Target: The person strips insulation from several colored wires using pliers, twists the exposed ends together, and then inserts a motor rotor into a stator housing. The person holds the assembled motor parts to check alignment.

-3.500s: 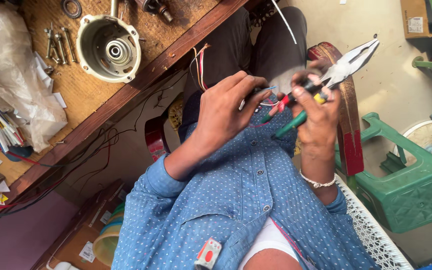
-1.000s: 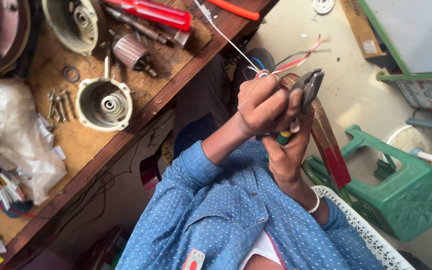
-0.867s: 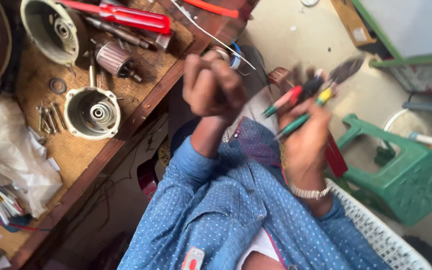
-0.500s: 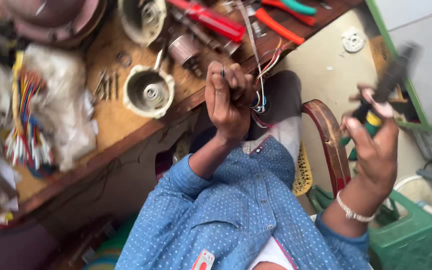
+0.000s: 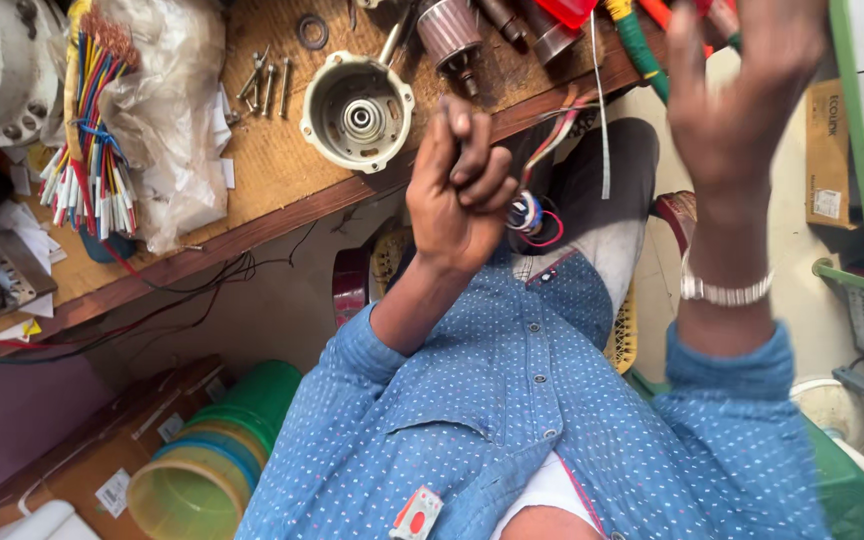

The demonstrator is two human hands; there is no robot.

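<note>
At twelve o'clock from my chest, my left hand [image 5: 457, 190] is fisted around a bundle of thin wires [image 5: 532, 212], red, blue and white loops hanging just beside the knuckles. They look light, limp and easily kinked; I judge the bunched middle the safest hold. My right hand [image 5: 742, 90], at two o'clock, rises blurred, fingers loosely spread, holding nothing I can see

Thin wire bundle [image 5: 552, 150], red and white strands, coiled loop at lap, pinched in left fist.
</note>
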